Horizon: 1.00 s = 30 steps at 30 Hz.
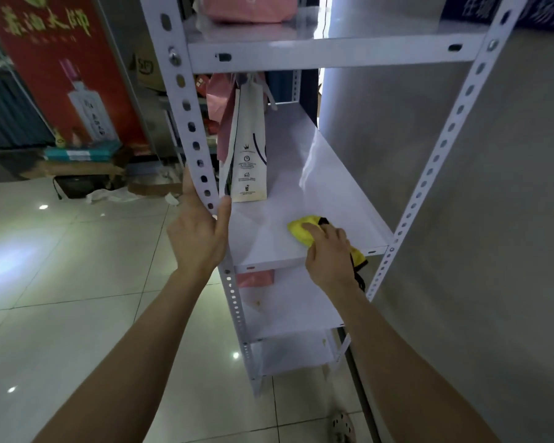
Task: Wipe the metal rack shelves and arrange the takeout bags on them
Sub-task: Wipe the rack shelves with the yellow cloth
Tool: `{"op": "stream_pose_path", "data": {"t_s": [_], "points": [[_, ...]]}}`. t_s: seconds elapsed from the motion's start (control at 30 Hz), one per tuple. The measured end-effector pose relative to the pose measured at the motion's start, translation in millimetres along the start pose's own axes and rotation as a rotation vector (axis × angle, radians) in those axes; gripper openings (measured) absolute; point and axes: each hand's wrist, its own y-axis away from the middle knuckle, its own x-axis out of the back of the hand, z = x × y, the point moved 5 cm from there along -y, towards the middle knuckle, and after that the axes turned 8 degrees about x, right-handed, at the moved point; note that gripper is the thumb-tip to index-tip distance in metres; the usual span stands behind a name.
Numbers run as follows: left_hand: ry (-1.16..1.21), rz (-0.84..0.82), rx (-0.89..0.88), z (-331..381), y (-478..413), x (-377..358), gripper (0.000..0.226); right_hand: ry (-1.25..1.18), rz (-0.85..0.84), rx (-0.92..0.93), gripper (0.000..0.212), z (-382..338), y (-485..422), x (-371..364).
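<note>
Right hand (328,254) on yellow cloth (301,231) at shelf (279,262) front edge

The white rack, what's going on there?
A person is wiping a shelf of the rack. The right hand holds a yellow cloth on the shelf near its front edge, while the left hand grips the front left post. A white bag stands on the same shelf at the left, with a pink bag behind it.

White bag (248,155) blocks shelf's (317,187) left; right side open
</note>
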Motion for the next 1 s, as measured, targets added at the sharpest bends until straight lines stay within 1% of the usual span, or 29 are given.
{"op": "stream_pose_path", "data": {"t_s": [0.07,0.13,0.23,0.3,0.37,0.47,0.53,0.57,0.6,0.63,0.7,0.77,0.83,0.9,1.0], "points": [[0.024,-0.028,-0.029,2.1,-1.0,9.3,0.070,-0.170,0.024,-0.010,0.053,-4.7,2.2,11.0],[0.078,-0.030,-0.040,1.9,-11.3,22.2,0.061,-0.322,0.119,0.011,0.051,-17.0,10.8,34.8],[0.147,-0.042,-0.028,8.1,-42.0,41.4,0.053,-0.420,0.260,0.122,0.050,-50.4,16.7,86.6],[0.186,-0.030,-0.041,20.2,-65.4,56.5,0.052,-0.455,0.362,0.204,0.050,-73.5,11.5,132.6],[0.214,0.021,-0.059,38.5,-87.5,74.6,0.053,-0.470,0.466,0.297,0.049,-94.4,4.8,182.0],[0.287,0.091,-0.076,68.9,-115.9,100.0,0.050,-0.422,0.625,0.450,0.049,-121.3,-10.7,252.9],[0.335,0.121,-0.082,89.6,-133.1,114.8,0.052,-0.386,0.686,0.498,0.050,-132.9,-34.4,292.1],[0.351,0.131,-0.091,100.1,-141.2,121.6,0.054,-0.366,0.685,0.503,0.051,-138.1,-52.4,308.7],[0.364,0.136,-0.104,111.1,-148.3,127.8,0.055,-0.344,0.651,0.497,0.052,-144.1,-74.1,322.3],[0.378,0.141,-0.115,121.7,-155.4,133.6,0.057,-0.333,0.581,0.477,0.053,-151.0,-97.7,332.1],[0.398,0.156,-0.125,143.2,-171.1,144.5,0.060,-0.366,0.394,0.433,0.055,-165.5,-145.0,340.2],[0.415,0.167,-0.137,163.5,-188.4,154.6,0.060,-0.342,0.241,0.426,0.055,-181.4,-185.6,335.5],[0.428,0.186,-0.156,182.7,-205.4,164.6,0.061,-0.289,0.107,0.451,0.051,-198.2,-217.9,321.4],[0.419,0.220,-0.187,199.9,-216.9,172.7,0.068,-0.252,-0.031,0.472,0.050,-213.8,-241.0,300.5],[0.361,0.249,-0.253,214.5,-219.7,173.7,0.084,-0.189,-0.248,0.480,0.058,-227.9,-256.2,262.9]]}}
